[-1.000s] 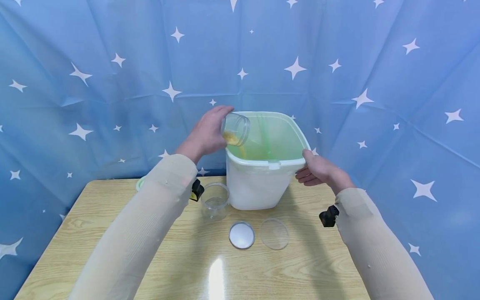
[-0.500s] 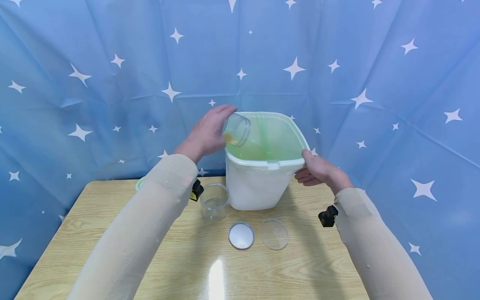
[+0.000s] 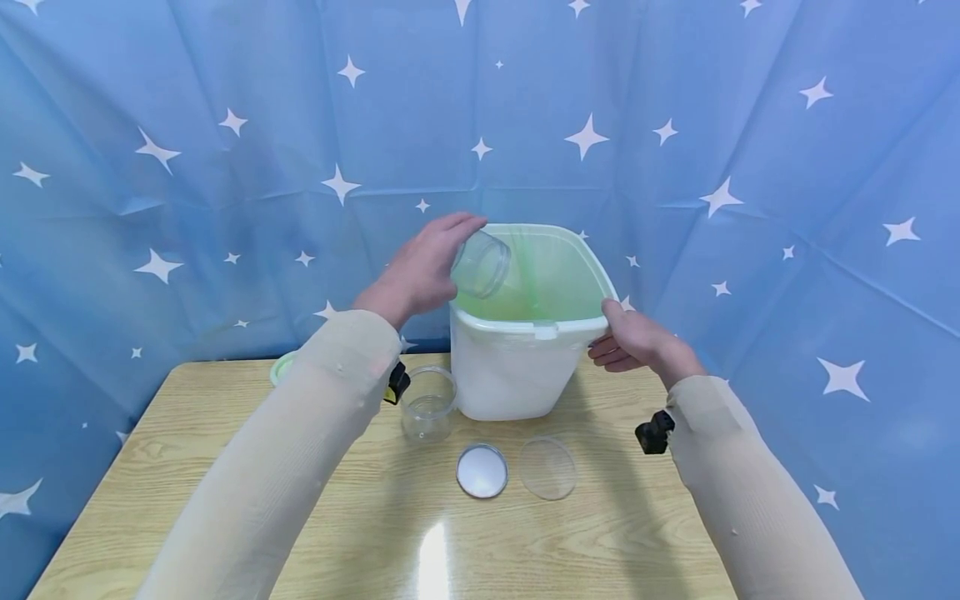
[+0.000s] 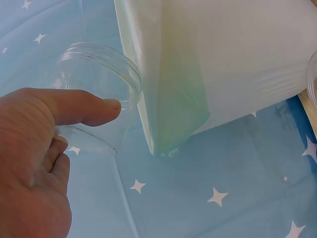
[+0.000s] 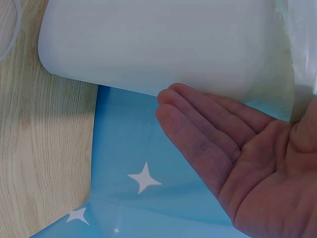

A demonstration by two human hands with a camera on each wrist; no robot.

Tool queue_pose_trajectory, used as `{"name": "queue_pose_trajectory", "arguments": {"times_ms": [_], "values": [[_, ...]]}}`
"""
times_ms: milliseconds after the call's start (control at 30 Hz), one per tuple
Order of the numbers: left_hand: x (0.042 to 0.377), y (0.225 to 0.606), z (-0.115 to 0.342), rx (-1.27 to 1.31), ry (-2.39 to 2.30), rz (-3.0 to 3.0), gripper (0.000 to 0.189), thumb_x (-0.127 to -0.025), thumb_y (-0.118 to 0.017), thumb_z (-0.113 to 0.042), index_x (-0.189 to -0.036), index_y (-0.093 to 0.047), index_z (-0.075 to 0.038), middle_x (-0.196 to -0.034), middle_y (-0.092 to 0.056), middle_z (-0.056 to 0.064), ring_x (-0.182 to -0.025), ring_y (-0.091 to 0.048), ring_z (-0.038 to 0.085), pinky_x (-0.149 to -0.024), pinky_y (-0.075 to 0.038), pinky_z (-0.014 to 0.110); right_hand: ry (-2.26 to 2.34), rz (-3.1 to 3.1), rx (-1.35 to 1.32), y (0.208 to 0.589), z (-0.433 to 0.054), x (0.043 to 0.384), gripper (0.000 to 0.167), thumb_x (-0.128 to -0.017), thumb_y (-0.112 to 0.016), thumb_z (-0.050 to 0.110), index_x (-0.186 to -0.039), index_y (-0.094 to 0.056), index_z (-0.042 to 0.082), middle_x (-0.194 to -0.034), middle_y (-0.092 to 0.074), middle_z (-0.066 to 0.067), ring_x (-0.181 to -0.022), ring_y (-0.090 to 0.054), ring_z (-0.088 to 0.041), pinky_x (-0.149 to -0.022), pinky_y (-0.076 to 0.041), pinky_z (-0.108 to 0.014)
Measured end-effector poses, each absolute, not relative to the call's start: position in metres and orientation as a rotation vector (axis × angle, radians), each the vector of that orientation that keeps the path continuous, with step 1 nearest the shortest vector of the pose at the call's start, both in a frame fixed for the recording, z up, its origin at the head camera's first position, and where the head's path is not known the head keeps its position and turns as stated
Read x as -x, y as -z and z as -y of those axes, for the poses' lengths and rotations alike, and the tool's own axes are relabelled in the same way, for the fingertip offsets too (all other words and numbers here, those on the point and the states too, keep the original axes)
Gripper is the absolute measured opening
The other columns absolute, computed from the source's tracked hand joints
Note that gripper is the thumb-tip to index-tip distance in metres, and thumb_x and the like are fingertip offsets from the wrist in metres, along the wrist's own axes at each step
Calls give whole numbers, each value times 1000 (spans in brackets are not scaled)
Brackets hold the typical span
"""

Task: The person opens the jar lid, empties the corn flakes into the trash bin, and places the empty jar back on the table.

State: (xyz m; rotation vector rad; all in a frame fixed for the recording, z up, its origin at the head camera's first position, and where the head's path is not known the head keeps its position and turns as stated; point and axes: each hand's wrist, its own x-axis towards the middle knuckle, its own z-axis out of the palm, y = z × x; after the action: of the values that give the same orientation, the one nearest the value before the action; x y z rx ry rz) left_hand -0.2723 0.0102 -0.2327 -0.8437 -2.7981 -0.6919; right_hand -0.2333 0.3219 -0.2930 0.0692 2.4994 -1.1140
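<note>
In the head view my left hand (image 3: 423, 271) grips a clear screw-neck jar (image 3: 482, 265), tilted with its mouth facing right over the white bin (image 3: 502, 375). No yellow contents show in the jar. The left wrist view shows the thumb lying along the jar (image 4: 99, 64) just below its threads. The bin is tall, with a rounded rim and a pale green inside. At its right front corner my right hand (image 3: 637, 337) holds the rim with the thumb on top. The other fingers (image 5: 198, 134) extend nearly straight along the outer wall in the right wrist view.
A second clear jar (image 3: 429, 404) stands open at the bin's left front. Before the bin lie a round white lid (image 3: 482, 472) with a metallic edge and a clear disc (image 3: 547, 468). A pale green object (image 3: 281, 367) is partly hidden behind the left forearm. Starred blue cloth (image 3: 300, 125) hangs behind.
The yellow contents seen in the held jar dwindle and are gone from it now. The left hand has shifted slightly right and tipped the jar further. The right hand stays at the rim.
</note>
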Motion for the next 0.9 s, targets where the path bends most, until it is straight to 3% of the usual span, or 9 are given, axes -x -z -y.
{"name": "queue_pose_trajectory", "arguments": {"times_ms": [267, 900], "values": [[271, 234, -10, 842, 674, 2793, 95, -73, -59, 21, -152, -33, -23, -160, -29, 0, -149, -25, 24, -114, -40, 45, 1107, -2511, -63, 293, -322, 232, 79, -99, -2, 48, -133, -47, -8, -128, -57, -33, -108, -66, -35, -89, -58, -40], [271, 239, -1, 816, 745, 2756, 90, -72, -62, 16, -150, -36, -21, -159, -31, 0, -147, -28, 23, -115, -37, 46, 1118, -2511, -62, 294, -322, 233, 80, -99, -2, 48, -133, -47, -9, -128, -57, -33, -106, -67, -32, -96, -54, -46]]}}
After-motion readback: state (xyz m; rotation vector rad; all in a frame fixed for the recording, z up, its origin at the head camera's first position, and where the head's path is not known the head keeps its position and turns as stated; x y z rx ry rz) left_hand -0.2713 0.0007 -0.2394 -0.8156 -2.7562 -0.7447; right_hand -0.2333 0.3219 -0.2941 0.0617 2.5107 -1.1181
